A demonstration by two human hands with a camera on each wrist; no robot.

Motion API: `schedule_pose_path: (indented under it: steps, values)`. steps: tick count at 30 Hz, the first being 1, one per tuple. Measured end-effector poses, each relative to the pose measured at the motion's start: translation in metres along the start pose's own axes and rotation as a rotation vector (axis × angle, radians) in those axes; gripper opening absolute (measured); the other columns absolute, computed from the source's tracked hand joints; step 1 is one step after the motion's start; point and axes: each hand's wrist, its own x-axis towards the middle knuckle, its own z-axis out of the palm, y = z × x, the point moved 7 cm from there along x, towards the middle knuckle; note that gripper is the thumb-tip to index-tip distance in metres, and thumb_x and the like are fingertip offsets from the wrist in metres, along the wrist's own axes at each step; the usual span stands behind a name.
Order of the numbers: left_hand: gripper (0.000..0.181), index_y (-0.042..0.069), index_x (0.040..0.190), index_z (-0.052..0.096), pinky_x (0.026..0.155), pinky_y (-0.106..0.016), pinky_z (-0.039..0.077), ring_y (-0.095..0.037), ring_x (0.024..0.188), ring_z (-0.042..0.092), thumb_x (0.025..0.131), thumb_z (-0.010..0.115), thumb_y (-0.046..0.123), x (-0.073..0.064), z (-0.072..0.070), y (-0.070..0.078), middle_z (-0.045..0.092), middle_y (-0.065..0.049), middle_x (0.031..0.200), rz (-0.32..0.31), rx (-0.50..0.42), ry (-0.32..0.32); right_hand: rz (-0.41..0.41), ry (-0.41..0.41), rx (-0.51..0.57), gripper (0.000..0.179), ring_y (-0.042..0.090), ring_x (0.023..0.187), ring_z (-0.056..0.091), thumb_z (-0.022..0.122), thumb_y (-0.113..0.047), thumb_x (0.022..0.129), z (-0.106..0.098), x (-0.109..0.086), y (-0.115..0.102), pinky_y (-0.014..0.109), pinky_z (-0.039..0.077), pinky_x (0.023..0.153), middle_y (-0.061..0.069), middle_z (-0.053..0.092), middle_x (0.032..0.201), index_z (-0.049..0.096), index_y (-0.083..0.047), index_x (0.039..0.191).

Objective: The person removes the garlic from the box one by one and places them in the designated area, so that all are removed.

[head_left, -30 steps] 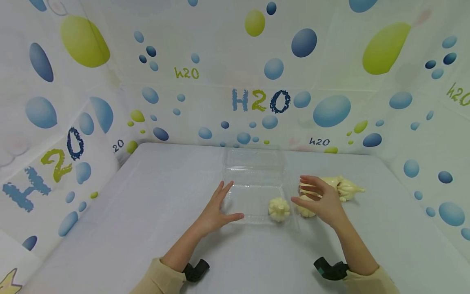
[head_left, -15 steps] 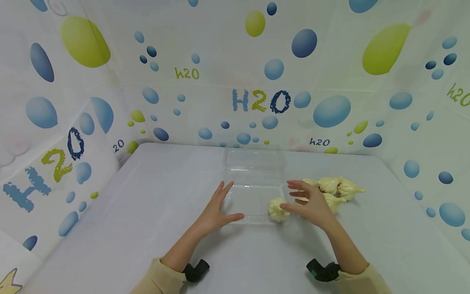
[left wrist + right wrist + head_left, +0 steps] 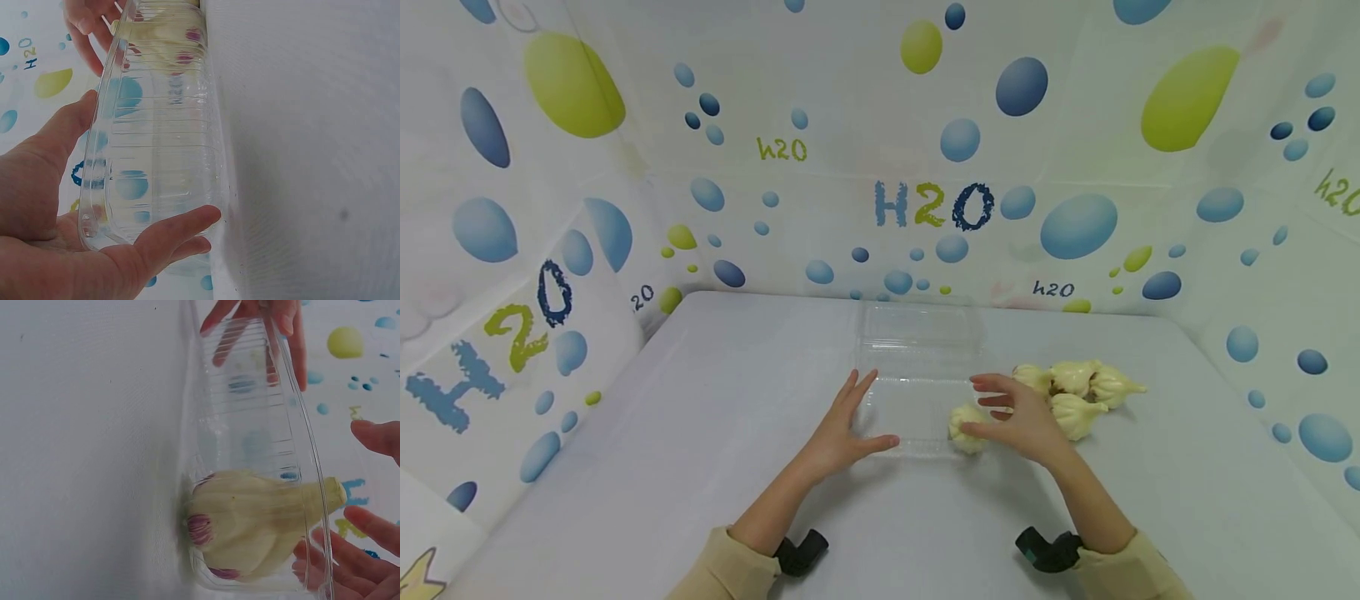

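A clear plastic clamshell container (image 3: pixel 910 408) lies with its lid (image 3: pixel 917 323) folded back. One pale garlic bulb (image 3: pixel 964 427) with purple streaks sits inside at the right end, its stem pointing up in the right wrist view. My left hand (image 3: pixel 842 437) rests at the container's left end, thumb and fingers spread along its walls. Above the right end, my right hand (image 3: pixel 1022 418) hovers with parted, slightly bent fingers; its thumb overlaps the bulb in the head view. In the right wrist view its fingers (image 3: pixel 375 531) are around the stem's top without gripping it.
Several more garlic bulbs (image 3: pixel 1075 415) lie grouped on the white table (image 3: pixel 737 375) to the right of the container. Black camera mounts (image 3: pixel 1048 550) sit on both wrists. A printed sheet (image 3: pixel 820 208) with blue and green drops walls off the back and sides.
My right hand has moved left, away from the loose bulbs and over the bulb in the container. The left hand and the container have stayed in place.
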Motion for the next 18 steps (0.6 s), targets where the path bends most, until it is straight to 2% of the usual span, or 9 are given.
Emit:
schedule_pose_path:
  steps: [9,18]
  values:
    - [0.093,0.023,0.146,0.023,0.097,-0.062,0.025,-0.037,0.136,0.013,0.071,0.078,0.032,0.001,0.0,-0.001,0.003,-0.012,0.153,-0.004,0.001,0.0,0.005,-0.029,-0.133,0.059,0.035,0.107,0.055,0.081,-0.024,0.069,0.01,0.006,-0.004,0.048,0.045,0.087,0.018,0.056,0.119,0.057,-0.004,0.119]
    - [0.093,0.024,0.146,0.023,0.097,-0.062,0.026,-0.038,0.135,0.014,0.072,0.078,0.032,0.0,0.0,-0.001,0.004,-0.012,0.153,-0.011,0.013,0.005,-0.003,-0.055,-0.176,0.059,0.033,0.11,0.054,0.081,-0.02,0.068,0.02,0.012,-0.005,0.045,0.044,0.09,0.017,0.058,0.118,0.057,-0.001,0.118]
